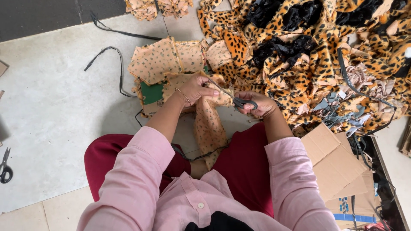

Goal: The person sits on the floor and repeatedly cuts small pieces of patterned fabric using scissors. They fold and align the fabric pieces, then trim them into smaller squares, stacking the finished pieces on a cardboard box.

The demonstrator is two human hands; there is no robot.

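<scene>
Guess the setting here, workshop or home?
Probably a small garment or textile workshop, worked on the floor. A big heap of leopard-print fabric offcuts covers the tiles, the right hand cuts a peach printed piece with scissors, and flattened cardboard lies beside.

Seated on the floor (51, 98), the person grips a strip of peach printed cloth (209, 124) in the left hand (195, 87) while the right hand (259, 104) holds scissors (233, 98) closed on its upper edge. A heap of leopard fabric (317, 55) lies just beyond; flattened cardboard (334, 162) sits at right.
</scene>
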